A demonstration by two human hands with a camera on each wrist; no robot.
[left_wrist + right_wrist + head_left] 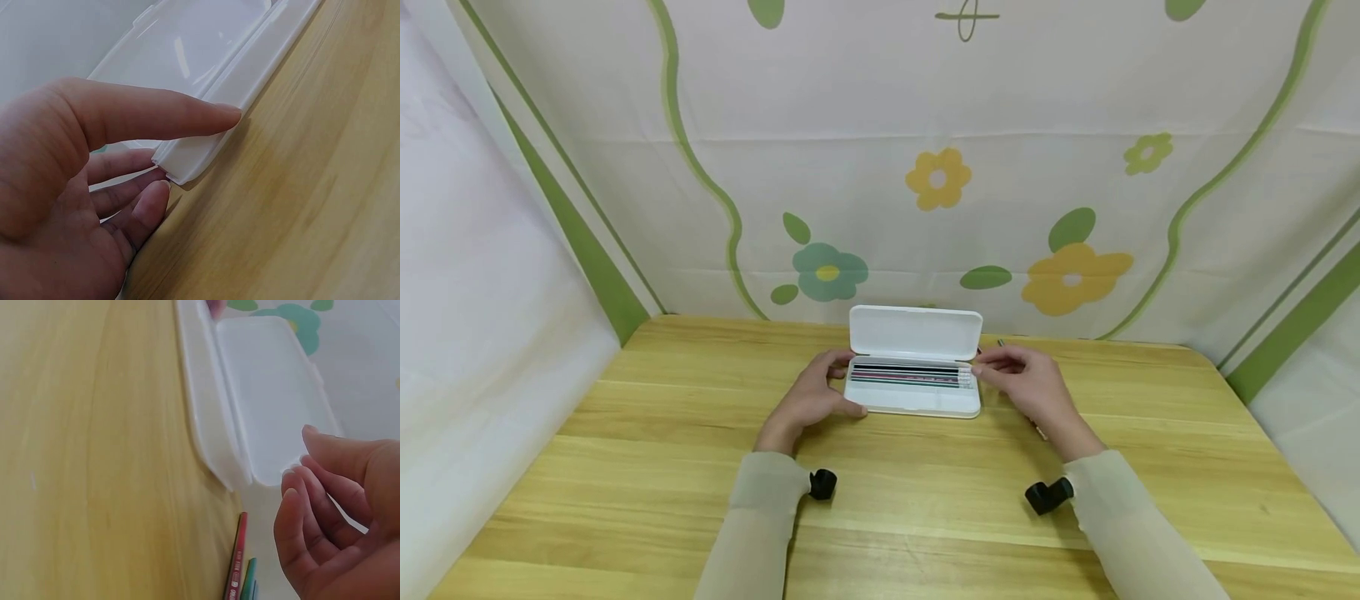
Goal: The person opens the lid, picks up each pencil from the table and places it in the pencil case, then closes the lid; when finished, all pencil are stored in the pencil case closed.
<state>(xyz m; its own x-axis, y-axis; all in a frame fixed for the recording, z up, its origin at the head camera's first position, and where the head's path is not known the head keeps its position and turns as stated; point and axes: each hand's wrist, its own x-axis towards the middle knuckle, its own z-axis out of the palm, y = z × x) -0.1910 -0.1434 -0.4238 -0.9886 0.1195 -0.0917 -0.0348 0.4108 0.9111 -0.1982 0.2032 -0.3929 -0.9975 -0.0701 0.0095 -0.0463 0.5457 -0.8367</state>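
Observation:
A white pencil case (913, 403) stands on the wooden table with its lid (916, 332) raised. Several pencils (910, 375) lie side by side inside, their white eraser ends to the right. My left hand (812, 396) holds the case's left end, the thumb along the front wall and the other fingers around the end, as the left wrist view shows. At the right end is my right hand (1026, 379), its fingers loosely bent beside the eraser ends. In the right wrist view nothing shows between its thumb and fingertips.
More pencils, a red one (235, 562) and a green one (249, 581) among them, lie on the table right of the case, mostly under my right hand in the head view. A flower-printed cloth (880, 192) hangs right behind the table's back edge.

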